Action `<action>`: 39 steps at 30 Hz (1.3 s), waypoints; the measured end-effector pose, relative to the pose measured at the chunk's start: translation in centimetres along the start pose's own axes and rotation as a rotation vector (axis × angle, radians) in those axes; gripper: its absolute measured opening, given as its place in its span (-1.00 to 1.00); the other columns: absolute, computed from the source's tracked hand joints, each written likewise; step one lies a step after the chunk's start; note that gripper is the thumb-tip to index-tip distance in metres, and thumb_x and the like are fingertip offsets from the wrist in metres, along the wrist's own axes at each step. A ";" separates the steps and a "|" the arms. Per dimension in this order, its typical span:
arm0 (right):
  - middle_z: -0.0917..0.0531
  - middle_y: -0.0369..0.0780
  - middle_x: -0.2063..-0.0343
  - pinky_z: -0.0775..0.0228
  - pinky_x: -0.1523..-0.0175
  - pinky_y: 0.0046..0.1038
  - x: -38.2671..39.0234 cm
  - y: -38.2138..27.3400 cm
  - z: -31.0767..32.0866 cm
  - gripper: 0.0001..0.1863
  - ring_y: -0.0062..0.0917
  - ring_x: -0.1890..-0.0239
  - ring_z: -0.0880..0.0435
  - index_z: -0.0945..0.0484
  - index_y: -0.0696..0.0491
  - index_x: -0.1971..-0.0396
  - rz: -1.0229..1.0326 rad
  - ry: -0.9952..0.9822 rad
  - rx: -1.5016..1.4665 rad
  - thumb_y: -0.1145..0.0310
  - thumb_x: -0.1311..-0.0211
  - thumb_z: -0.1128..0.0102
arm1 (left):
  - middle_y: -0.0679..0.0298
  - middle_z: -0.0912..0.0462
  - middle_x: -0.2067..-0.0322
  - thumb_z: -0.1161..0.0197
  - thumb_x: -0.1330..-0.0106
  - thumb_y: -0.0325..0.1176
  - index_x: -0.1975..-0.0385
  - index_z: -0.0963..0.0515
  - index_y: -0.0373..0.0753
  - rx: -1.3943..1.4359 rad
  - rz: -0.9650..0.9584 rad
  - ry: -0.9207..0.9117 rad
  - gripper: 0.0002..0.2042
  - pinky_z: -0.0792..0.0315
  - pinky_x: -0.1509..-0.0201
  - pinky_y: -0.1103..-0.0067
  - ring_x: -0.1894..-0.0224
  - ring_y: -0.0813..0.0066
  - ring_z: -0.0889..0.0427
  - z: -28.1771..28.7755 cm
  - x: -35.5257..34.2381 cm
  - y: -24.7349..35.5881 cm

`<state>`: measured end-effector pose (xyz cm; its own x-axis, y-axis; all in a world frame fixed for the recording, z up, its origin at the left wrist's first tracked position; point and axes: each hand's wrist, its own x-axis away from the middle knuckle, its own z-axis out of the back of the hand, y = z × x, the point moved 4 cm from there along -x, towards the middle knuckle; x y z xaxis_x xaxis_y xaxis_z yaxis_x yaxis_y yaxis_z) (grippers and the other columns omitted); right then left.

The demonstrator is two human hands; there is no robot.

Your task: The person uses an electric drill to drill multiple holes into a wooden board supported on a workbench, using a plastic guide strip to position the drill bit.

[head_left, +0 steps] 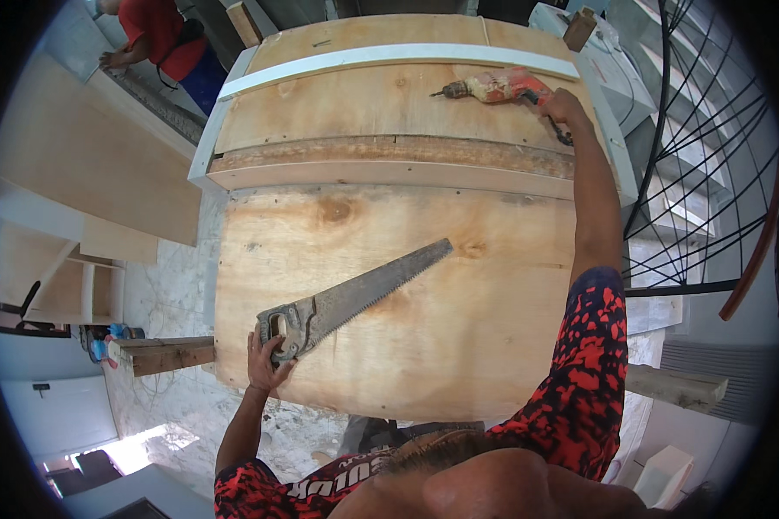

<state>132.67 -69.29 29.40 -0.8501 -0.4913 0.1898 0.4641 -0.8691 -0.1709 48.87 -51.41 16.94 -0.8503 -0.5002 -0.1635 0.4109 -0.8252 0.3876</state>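
A hand saw (381, 275) lies slantwise on the near plywood panel (485, 346), its blade pointing to the far right and its teeth toward me. My left hand (267, 363) grips the saw's worn grey handle at the left. Stretched far out to the right, my right hand (564, 107) is closed round the grip of a red and cream power drill (493, 87). The drill rests on its side on the raised far panel (346, 108), its chuck and bit pointing left. My palm and fingers partly hide its grip.
A white strip (389, 57) crosses the far panel, and a wooden ledge (398, 156) divides the two levels. Timber ends (166, 355) stick out at the sides. At far left stands a person (160, 39) in red. A black wire frame (701, 173) is at right.
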 end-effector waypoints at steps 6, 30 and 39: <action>-0.64 0.08 0.20 -0.47 0.03 -0.19 8.7 -4.1 2.0 -0.35 -0.11 0.13 -0.66 -0.40 0.19 0.05 0.034 0.462 -0.262 0.21 0.18 -0.43 | -0.23 -0.30 -0.19 -0.36 -0.02 0.12 0.01 -0.50 -0.11 0.035 0.038 0.027 -0.41 -0.01 -0.36 -0.04 -0.33 -0.16 -0.19 0.7 0.1 0.5; -0.67 -0.14 0.36 -0.53 0.20 -0.35 48.1 -26.9 -6.9 -0.61 -0.27 0.30 -0.69 -0.58 0.05 0.27 0.581 0.549 -0.534 0.37 0.17 -0.52 | -0.24 -0.13 -0.29 -0.36 -0.07 0.08 -0.14 -0.43 -0.08 0.113 0.015 -0.022 -0.36 0.08 -0.42 0.05 -0.41 -0.08 -0.03 0.8 0.9 -1.1; -0.68 -0.16 0.39 -0.52 0.21 -0.42 54.1 -27.2 -6.2 -0.59 -0.40 0.35 -0.69 -0.54 0.09 0.24 0.330 0.481 -0.546 0.40 0.13 -0.52 | 0.01 -0.34 -0.25 -0.09 -0.31 0.20 -0.31 -0.20 -0.21 1.538 0.316 -0.391 -0.27 -0.13 -0.35 0.20 -0.31 0.10 -0.29 3.1 -1.2 6.8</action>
<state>72.49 -71.85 38.29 -0.7624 -0.5312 -0.3697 0.6285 -0.4714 -0.6187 51.72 -55.62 22.63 -0.9262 -0.2981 0.2309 0.0803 0.4425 0.8932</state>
